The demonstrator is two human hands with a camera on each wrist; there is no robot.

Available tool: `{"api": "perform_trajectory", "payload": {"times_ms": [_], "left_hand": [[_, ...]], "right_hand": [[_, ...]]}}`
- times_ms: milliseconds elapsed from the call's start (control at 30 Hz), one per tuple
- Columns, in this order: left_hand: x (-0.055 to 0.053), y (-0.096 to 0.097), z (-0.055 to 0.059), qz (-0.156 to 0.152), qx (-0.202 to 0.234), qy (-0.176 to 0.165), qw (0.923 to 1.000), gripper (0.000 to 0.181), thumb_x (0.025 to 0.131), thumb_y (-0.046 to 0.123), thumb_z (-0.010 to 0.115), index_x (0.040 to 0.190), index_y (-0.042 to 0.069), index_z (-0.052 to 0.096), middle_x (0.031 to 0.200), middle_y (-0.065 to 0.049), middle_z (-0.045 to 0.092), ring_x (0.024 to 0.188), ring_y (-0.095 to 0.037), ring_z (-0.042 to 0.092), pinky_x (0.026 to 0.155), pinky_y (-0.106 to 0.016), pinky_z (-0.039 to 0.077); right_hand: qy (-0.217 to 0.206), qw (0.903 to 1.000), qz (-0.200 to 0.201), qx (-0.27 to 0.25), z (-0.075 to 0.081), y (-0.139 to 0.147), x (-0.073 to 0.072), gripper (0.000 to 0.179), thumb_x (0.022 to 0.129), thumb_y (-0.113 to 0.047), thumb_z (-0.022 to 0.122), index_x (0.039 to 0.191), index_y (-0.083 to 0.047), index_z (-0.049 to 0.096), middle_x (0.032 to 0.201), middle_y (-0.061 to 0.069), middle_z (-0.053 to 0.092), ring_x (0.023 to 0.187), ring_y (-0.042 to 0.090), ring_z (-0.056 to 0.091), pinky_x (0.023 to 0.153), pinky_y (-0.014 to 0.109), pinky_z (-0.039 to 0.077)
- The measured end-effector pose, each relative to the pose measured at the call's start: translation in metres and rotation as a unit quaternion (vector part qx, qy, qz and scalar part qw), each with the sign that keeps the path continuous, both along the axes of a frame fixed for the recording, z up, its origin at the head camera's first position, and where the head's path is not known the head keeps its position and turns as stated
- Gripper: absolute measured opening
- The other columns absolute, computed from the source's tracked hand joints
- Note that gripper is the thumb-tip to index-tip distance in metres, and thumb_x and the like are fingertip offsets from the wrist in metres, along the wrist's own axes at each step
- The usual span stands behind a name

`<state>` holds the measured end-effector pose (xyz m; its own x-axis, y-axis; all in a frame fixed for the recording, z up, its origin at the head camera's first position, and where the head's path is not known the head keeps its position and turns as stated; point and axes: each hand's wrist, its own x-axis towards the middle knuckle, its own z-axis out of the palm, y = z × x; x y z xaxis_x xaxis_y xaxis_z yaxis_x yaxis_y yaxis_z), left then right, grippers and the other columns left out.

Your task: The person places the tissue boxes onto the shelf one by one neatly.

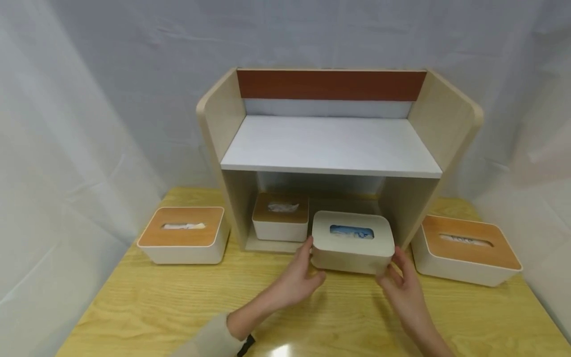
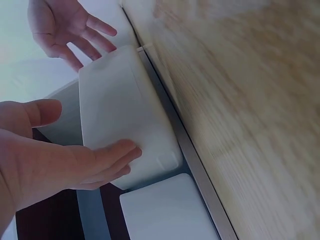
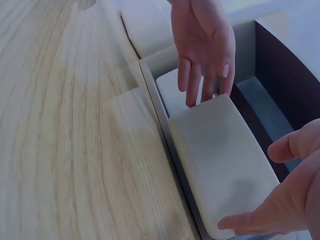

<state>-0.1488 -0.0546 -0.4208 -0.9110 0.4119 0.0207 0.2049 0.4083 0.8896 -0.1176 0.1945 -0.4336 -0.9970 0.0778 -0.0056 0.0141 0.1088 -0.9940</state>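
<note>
A cream tissue box [image 1: 352, 260] with an all-cream lid and a blue-and-white pack in its slot is between my two hands at the right of the shelf unit's lower bay. My left hand [image 1: 296, 277] lays its fingers against the box's left end, thumb held apart. At the opposite end, the fingers of my right hand [image 1: 403, 290] touch the side, its thumb also away from the box in the right wrist view. Just left of it, a smaller tissue box [image 1: 281, 230] with a wood-toned lid stands inside the bay.
The shelf unit [image 1: 330, 171] has a white upper board and pale side panels. On the wooden table [image 1: 200, 297], wood-lidded tissue boxes flank it: one at left [image 1: 183, 254], one at right [image 1: 464, 267]. A pale curtain [image 1: 312, 34] hangs behind.
</note>
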Motion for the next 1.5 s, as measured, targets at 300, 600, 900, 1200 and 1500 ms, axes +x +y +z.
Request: {"api": "perform_trajectory", "payload": {"times_ms": [300, 600, 900, 1200, 1500], "left_hand": [[-0.014, 0.004, -0.002, -0.019, -0.008, -0.008, 0.9998, 0.088, 0.097, 0.018, 0.059, 0.157, -0.004, -0.002, 0.160, -0.032, 0.009, 0.145, -0.042, 0.024, 0.117, -0.052, 0.025], [-0.025, 0.010, -0.001, -0.015, -0.015, -0.009, 0.9997, 0.089, 0.096, 0.018, 0.059, 0.157, -0.002, -0.004, 0.160, -0.031, 0.010, 0.145, -0.041, 0.025, 0.117, -0.052, 0.026], [-0.037, 0.015, -0.002, -0.006, -0.027, -0.011, 0.9995, 0.091, 0.097, 0.020, 0.058, 0.157, 0.000, -0.006, 0.161, -0.030, 0.005, 0.148, -0.040, 0.016, 0.119, -0.050, 0.021], [-0.040, 0.016, -0.001, -0.005, -0.043, -0.002, 0.9991, 0.092, 0.096, 0.022, 0.059, 0.157, -0.002, -0.006, 0.161, -0.030, 0.005, 0.148, -0.040, 0.017, 0.119, -0.049, 0.023], [-0.041, 0.018, 0.001, -0.007, -0.049, -0.003, 0.9988, 0.092, 0.095, 0.023, 0.057, 0.157, -0.002, -0.006, 0.160, -0.031, 0.010, 0.145, -0.039, 0.025, 0.118, -0.047, 0.026]], "right_hand": [[-0.016, 0.9971, 0.015, 0.073, -0.001, 0.002, -0.015, 0.087, 0.096, -0.003, 0.057, 0.160, -0.007, -0.002, 0.164, 0.022, 0.008, 0.146, 0.044, 0.022, 0.105, 0.034, 0.039], [-0.022, 0.9974, 0.029, 0.062, -0.002, 0.006, -0.028, 0.091, 0.097, -0.003, 0.056, 0.159, -0.012, -0.011, 0.165, 0.017, -0.002, 0.148, 0.043, 0.016, 0.110, 0.049, 0.035], [-0.030, 0.9979, 0.024, 0.053, 0.000, 0.006, -0.037, 0.090, 0.098, -0.005, 0.055, 0.160, -0.015, -0.010, 0.166, 0.014, -0.002, 0.149, 0.041, 0.016, 0.113, 0.050, 0.032], [-0.035, 0.9983, 0.030, 0.035, -0.001, 0.008, -0.046, 0.090, 0.098, -0.003, 0.052, 0.159, -0.016, -0.012, 0.166, 0.011, -0.007, 0.151, 0.036, 0.010, 0.116, 0.049, 0.026], [-0.037, 0.9985, 0.032, 0.027, -0.002, 0.010, -0.051, 0.091, 0.098, -0.003, 0.052, 0.159, -0.017, -0.014, 0.165, 0.009, -0.009, 0.151, 0.032, 0.009, 0.117, 0.048, 0.026]]}}
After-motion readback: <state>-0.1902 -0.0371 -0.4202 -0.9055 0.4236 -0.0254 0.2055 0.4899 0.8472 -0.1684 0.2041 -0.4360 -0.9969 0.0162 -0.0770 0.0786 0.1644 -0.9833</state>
